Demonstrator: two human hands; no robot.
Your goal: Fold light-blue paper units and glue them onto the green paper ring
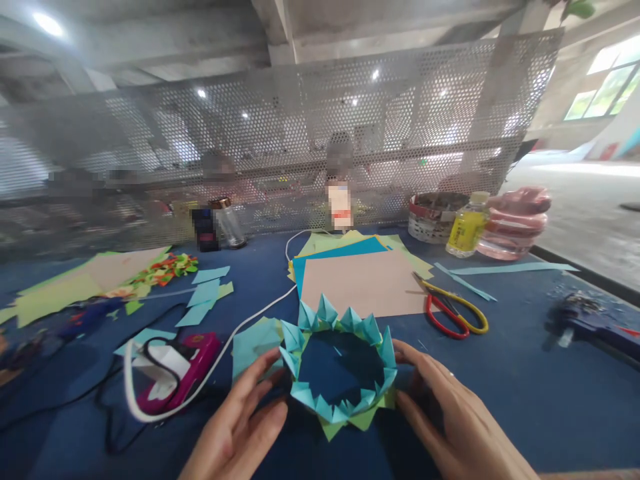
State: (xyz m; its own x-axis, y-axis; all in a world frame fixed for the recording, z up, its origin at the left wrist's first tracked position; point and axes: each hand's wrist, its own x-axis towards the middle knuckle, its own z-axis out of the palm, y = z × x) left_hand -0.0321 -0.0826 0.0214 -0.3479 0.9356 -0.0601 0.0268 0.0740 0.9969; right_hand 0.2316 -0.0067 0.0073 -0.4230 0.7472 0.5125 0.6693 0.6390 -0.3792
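A ring of folded light-blue and green paper points point(340, 360) lies on the blue table point(525, 373) in front of me. My left hand point(240, 427) rests beside its left edge, fingers stretched out and touching the ring's rim. My right hand point(455, 420) lies at the ring's right edge, fingers extended and touching the paper points. Neither hand grips anything.
A stack of coloured paper sheets point(365, 280) lies behind the ring. Scissors with red and yellow handles point(453, 310) lie to the right. A pink glue gun point(175, 370) with a white cord sits to the left. A yellow bottle point(467, 227), tape rolls point(517, 223), paper scraps point(205, 293) and a perforated screen point(320, 133) are further back.
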